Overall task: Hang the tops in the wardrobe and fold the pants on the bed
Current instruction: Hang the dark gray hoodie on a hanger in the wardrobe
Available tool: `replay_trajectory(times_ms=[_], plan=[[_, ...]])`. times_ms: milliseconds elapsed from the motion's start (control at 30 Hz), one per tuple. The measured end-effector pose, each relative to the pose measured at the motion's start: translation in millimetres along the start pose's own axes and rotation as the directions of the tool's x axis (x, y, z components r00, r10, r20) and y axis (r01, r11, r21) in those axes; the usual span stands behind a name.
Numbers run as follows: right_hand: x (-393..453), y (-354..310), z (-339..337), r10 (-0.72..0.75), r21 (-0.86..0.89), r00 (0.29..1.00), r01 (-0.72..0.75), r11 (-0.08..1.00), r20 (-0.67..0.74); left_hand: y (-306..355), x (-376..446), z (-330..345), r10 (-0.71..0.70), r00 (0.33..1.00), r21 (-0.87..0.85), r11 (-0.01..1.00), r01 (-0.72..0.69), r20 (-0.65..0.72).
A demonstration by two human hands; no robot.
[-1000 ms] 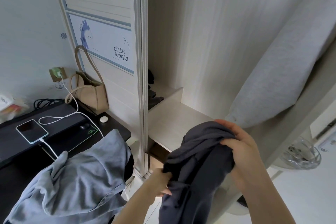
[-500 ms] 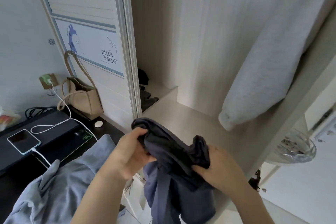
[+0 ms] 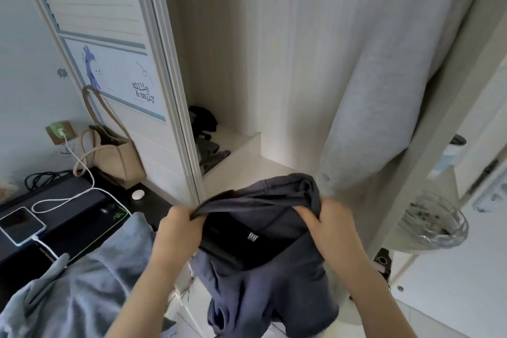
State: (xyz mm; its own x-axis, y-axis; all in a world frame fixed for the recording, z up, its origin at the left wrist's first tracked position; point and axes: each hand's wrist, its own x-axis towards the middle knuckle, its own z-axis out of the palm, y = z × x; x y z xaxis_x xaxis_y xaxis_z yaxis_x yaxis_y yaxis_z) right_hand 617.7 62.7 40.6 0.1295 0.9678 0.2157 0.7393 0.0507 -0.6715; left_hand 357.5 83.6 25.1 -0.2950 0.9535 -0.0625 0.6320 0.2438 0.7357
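Your left hand [image 3: 179, 225] and right hand [image 3: 327, 223] have drawn apart since half a second ago, each pinching an edge of the dark garment [image 3: 260, 230], now stretched open between them with its inner label showing. Beyond, at twelve o'clock, the wardrobe [image 3: 274, 63] stands open, a grey top [image 3: 384, 90] hanging at one o'clock.

A: What's seen at 9 o'clock?
B: Beige bag [image 3: 115, 156] propped vs. the door; white charger cable [image 3: 79, 173] run to a phone [image 3: 20, 225] laid on the black desk [image 3: 71, 217].
A: & at 3?
B: Glass bowl [image 3: 436, 225], seen beside the wardrobe frame.
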Motion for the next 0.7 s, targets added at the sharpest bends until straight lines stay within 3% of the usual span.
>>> replay_trajectory(times_ms=[33,100,167,233,367,467,567,700], plan=[[-0.8,1.2,-1.1,0.008,0.008,0.999,-0.008,1.0,0.049,1.0,2.4,-3.6,-0.068,0.996,-0.25,0.965,0.08,0.057],[-0.4,1.4,-1.7,0.003,-0.084,0.986,0.011,0.996,0.17,6.7,8.2,-7.4,-0.167,0.96,-0.608,0.747,0.271,0.223],[1.8,-1.6,0.3,0.031,-0.256,0.956,0.047,0.966,0.293,17.2,14.9,-9.5,-0.198,0.909,-0.703,0.581,0.41,0.367],[6.1,-3.1,2.6,0.079,-0.35,0.941,0.044,0.936,0.329,28.0,23.9,-13.3,-0.192,0.886,-0.724,0.516,0.457,0.422],[21.5,-1.3,5.0,0.083,-0.357,0.99,-0.037,0.933,0.114,41.1,45.1,-26.3,-0.04,0.869,-0.684,0.599,0.416,0.494],[48.4,5.3,1.9,0.192,-0.203,0.98,-0.198,0.959,-0.046,49.1,67.2,-36.3,0.072,0.821,-0.601,0.718,0.352,0.567],[78.7,0.9,-8.8,0.349,0.174,0.931,-0.363,0.915,0.108,63.5,94.8,-44.0,0.17,0.735,-0.482,0.844,0.235,0.656],[100.6,-16.4,-32.6,0.426,0.604,0.846,-0.53,0.596,0.321,75.5,140.9,-61.0,0.234,0.603,-0.393,0.908,0.145,0.762]])
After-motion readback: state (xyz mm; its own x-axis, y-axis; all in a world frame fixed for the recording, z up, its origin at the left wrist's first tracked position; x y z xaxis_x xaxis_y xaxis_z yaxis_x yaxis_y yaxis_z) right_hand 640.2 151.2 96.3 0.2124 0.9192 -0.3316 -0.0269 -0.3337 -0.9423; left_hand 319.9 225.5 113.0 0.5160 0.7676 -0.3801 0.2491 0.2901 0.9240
